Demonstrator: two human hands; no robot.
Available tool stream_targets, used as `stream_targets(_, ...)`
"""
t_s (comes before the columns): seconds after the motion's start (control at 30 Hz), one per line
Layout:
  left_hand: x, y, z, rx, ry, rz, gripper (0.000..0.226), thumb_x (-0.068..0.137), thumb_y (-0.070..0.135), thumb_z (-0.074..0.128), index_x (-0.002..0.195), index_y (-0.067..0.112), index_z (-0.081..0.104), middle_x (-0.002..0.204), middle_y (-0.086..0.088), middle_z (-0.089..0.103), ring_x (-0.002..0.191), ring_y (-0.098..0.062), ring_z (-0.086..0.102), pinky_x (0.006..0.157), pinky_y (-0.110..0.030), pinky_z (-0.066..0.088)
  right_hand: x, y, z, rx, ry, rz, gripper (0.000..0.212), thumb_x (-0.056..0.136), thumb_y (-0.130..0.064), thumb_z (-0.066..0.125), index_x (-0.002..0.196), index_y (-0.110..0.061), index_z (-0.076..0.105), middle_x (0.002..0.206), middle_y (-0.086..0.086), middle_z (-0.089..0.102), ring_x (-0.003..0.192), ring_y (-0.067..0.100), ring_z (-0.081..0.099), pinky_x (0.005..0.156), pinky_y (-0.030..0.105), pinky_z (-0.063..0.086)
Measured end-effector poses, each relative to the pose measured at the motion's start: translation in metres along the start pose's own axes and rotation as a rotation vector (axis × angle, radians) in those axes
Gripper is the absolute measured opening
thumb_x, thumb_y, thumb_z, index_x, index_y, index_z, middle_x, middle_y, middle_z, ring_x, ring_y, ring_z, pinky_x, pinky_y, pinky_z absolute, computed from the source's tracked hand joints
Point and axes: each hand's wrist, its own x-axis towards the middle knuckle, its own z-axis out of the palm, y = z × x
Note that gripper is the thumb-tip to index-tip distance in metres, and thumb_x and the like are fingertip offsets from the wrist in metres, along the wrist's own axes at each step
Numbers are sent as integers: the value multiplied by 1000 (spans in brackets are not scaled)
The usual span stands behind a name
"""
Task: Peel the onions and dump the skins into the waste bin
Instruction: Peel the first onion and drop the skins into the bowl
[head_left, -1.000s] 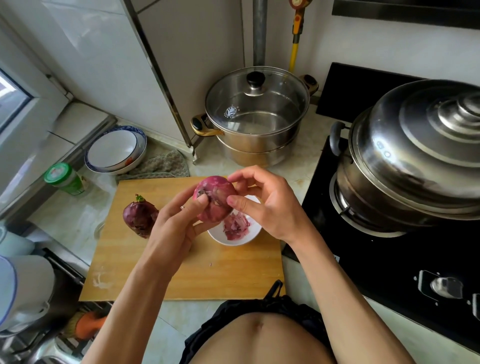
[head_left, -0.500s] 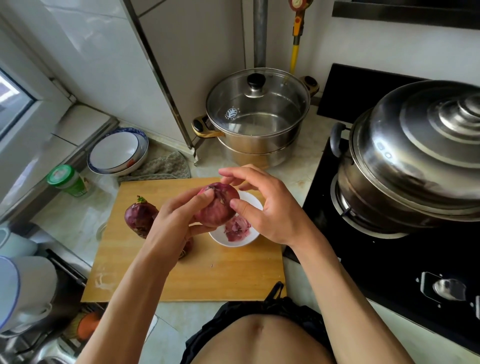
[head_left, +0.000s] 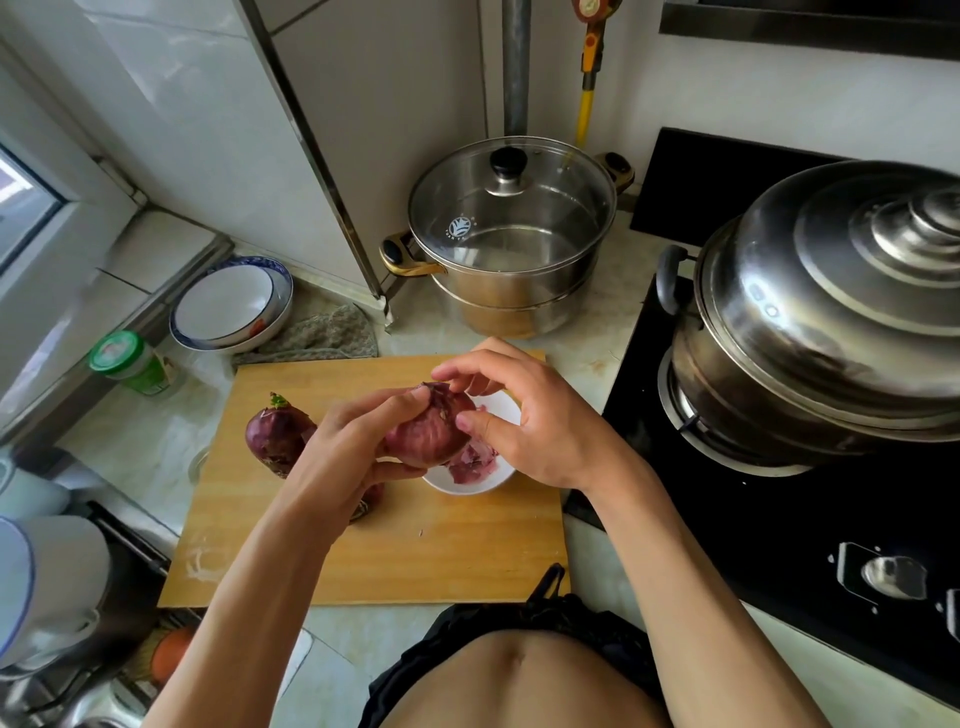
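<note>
My left hand (head_left: 349, 448) grips a red onion (head_left: 428, 434) above the wooden cutting board (head_left: 426, 561). My right hand (head_left: 524, 415) pinches the skin at the onion's top with fingertips, thumb against its side. Under the onion stands a small white bowl (head_left: 470, 480) holding purple skins (head_left: 470, 460). A second unpeeled red onion (head_left: 278, 434) with a green sprout lies on the board's left. Another onion piece (head_left: 370, 500) peeks out below my left wrist, mostly hidden. No waste bin is in view.
A glass-lidded steel pot (head_left: 511, 234) stands behind the board. A big lidded steamer (head_left: 831, 312) sits on the black stove (head_left: 779, 545) at right. Stacked plates (head_left: 231, 304), a grey cloth (head_left: 322, 332) and a green-capped jar (head_left: 127, 361) are at left; the sink (head_left: 57, 597) lies lower left.
The onion has been turned in my left hand and lowered a little toward the bowl. My right fingers moved from its side to the top, now picking at the skin there.
</note>
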Motion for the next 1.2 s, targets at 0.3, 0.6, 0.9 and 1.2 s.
stream_targets(0.3,-1,-2,1,-2,25,-36,31,78,44,76,100,22,82,106,-15,77,102,-36,74,93,-51,58,-1,-2,0,-5,-59,77,29,88,-2,68,115,-11,67,112,-2,59,101,2,56,94,13,42)
stream_targets(0.6,0,-4,2,1,20,-43,32,78,42,77,103,22,82,106,-12,78,101,-32,75,90,-47,57,-2,0,0,16,-78,123,30,87,-2,69,114,-15,64,104,-9,59,95,5,57,93,25,48)
stream_targets(0.9,4,-4,5,-44,74,-73,23,87,40,71,96,23,83,104,-13,78,102,-34,74,91,-48,59,-1,5,3,39,35,119,30,86,-14,68,116,-18,63,101,-10,60,97,11,59,92,40,50)
stream_targets(1.2,4,-1,7,-49,65,-70,33,81,43,73,101,18,81,104,-14,78,102,-35,74,92,-49,59,2,9,6,72,163,60,23,86,-12,68,109,-12,70,99,-8,66,93,10,64,85,21,51)
